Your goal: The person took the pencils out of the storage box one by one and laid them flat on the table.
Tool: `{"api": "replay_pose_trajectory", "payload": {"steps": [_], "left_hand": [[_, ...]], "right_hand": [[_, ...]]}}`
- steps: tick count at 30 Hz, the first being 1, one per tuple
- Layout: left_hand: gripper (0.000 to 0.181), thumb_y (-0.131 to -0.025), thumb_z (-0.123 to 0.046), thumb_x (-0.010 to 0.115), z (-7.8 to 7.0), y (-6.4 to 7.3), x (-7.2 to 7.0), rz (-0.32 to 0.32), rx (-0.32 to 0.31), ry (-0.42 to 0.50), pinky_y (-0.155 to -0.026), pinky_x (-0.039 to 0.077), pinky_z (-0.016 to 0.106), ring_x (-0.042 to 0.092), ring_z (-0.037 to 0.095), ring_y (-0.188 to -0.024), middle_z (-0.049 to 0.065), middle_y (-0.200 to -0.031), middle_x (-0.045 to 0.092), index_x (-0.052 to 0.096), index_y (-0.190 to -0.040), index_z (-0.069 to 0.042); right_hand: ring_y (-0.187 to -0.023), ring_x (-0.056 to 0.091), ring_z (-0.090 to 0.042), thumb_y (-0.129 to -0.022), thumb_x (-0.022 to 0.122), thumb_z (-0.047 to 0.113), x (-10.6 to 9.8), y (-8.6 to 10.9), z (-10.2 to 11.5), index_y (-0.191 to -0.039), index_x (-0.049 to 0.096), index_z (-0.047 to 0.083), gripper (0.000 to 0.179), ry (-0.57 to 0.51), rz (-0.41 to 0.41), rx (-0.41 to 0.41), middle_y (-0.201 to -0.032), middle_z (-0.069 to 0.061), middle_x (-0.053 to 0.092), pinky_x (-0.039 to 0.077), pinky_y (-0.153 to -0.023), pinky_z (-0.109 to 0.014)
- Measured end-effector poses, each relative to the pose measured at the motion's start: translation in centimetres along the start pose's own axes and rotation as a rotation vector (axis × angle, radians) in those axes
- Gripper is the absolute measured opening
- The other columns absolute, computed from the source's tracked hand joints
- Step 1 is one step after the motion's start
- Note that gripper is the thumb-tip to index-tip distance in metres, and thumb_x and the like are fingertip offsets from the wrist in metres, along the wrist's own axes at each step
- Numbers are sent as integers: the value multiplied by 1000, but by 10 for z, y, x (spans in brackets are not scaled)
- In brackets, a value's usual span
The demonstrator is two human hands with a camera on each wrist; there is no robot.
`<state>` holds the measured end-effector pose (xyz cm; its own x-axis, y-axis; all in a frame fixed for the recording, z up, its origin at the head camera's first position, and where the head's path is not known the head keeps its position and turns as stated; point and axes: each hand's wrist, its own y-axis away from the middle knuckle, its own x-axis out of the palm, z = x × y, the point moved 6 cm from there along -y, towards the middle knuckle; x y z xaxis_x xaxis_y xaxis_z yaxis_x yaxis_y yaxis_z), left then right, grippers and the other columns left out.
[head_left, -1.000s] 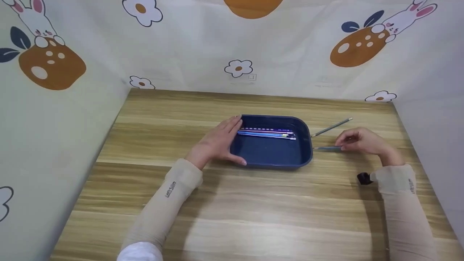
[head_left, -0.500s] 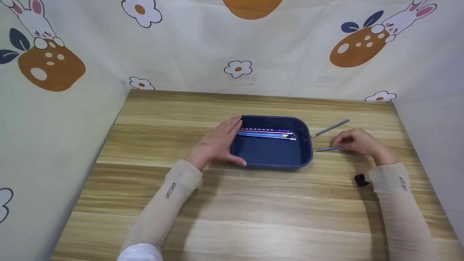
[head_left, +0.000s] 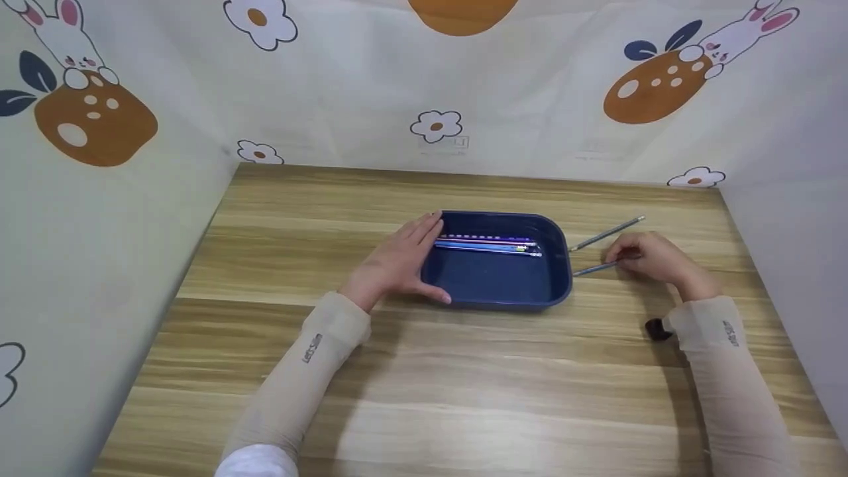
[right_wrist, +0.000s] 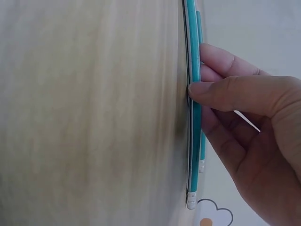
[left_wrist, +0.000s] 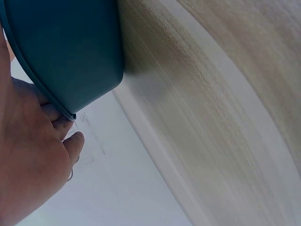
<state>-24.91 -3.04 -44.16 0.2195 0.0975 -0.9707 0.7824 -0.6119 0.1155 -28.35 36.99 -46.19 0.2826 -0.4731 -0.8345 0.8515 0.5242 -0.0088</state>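
Observation:
My left hand (head_left: 391, 262) holds the left end of a dark blue tray (head_left: 493, 281), fingers along the rim towards the far corner and thumb at the near one. Several purple, pink and blue pencils (head_left: 487, 246) lie side by side inside it, along its far half. To the right of the tray, my right hand (head_left: 656, 258) pinches a blue-green pencil (head_left: 595, 268) between thumb and fingers. Its white eraser end (right_wrist: 191, 200) shows in the right wrist view; its other end points at the tray's right wall. A second blue-green pencil (head_left: 607, 233) lies slanted just beyond.
Everything stands on a wood-grain table (head_left: 464, 384). A pale cloth (head_left: 344, 86) printed with rabbits and flowers rises behind and at the sides. From the right sleeve a small black camera (head_left: 657, 329) sticks out.
My right hand has shifted slightly left, and the pinched pencil has turned so that its hand end lies farther back. The left hand and the tray have stayed in place.

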Motion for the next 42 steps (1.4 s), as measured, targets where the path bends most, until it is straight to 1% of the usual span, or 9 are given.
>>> {"api": "replay_pose_trajectory", "payload": {"steps": [7, 12, 15, 20, 24, 29, 37, 38, 42], "left_hand": [[132, -59, -81, 63, 0, 0, 1, 5, -5, -6, -120, 3, 33, 0, 21, -146, 7, -160, -1, 7, -152, -6], [132, -59, -80, 64, -1, 0, 0, 6, 0, -2, -120, 2, 33, 1, 21, -146, 8, -160, 0, 7, -152, -5], [131, -60, -81, 63, -1, 0, 0, 9, -2, -5, -120, 3, 33, 1, 21, -146, 8, -160, 0, 6, -152, -6], [132, -59, -83, 60, 0, -1, 0, 21, -17, -14, -120, 3, 33, -1, 20, -146, 6, -160, -2, 5, -152, -8], [133, -58, -83, 61, 0, -1, 0, 20, -23, 7, -120, 4, 33, 0, 20, -146, 5, -160, -2, 5, -152, -8], [133, -57, -84, 60, 0, -1, -1, 25, -26, 8, -120, 5, 33, 0, 19, -146, 5, -160, -2, 5, -152, -9], [133, -58, -85, 59, 1, -1, 0, 40, -33, 5, -120, 6, 36, -1, 20, -146, 5, -160, -3, 3, -152, -9], [133, -57, -85, 60, 1, -1, 0, 38, -33, 9, -120, 5, 36, -1, 20, -146, 4, -160, -3, 3, -152, -9], [133, -57, -84, 60, 1, 0, 0, 33, -35, 12, -120, 5, 35, -1, 20, -146, 5, -160, -3, 4, -152, -9]], "right_hand": [[-85, 64, -8, -77, 67, -10, -1, 1, -1, -88, 72, 8, 22, -14, 5, 51, -90, -4, 71, 48, -76, -8], [-84, 63, -2, -79, 68, -7, -3, 2, 1, -89, 71, 7, 18, -50, -10, 54, -92, -6, 71, 48, -73, -8], [-83, 62, 0, -80, 68, -5, -4, 3, 4, -88, 71, 7, 15, -77, -25, 42, -91, -7, 70, 48, -73, -8], [-82, 62, -1, -80, 68, -5, -5, 4, 9, -88, 71, 6, 14, -120, -51, 18, -88, -8, 70, 49, -73, -9], [-81, 62, -1, -80, 67, -5, -6, 4, 13, -88, 71, 7, 15, -126, -58, -5, -87, -6, 70, 49, -73, -10], [-81, 62, -1, -80, 67, -5, -5, 3, 19, -89, 70, 6, 15, -135, -60, -26, -87, -6, 70, 50, -74, -11], [-82, 62, -1, -80, 68, -6, -5, 3, 24, -91, 70, 3, 15, -169, -69, -46, -87, -9, 70, 49, -75, -11], [-82, 62, 0, -80, 68, -6, -5, 3, 26, -91, 70, 3, 15, -177, -73, -54, -87, -9, 70, 49, -75, -10], [-80, 65, -10, -77, 69, -11, -10, 4, 50, -90, 69, -2, 15, -173, -90, -99, -86, -15, 70, 51, -74, -13]]}}
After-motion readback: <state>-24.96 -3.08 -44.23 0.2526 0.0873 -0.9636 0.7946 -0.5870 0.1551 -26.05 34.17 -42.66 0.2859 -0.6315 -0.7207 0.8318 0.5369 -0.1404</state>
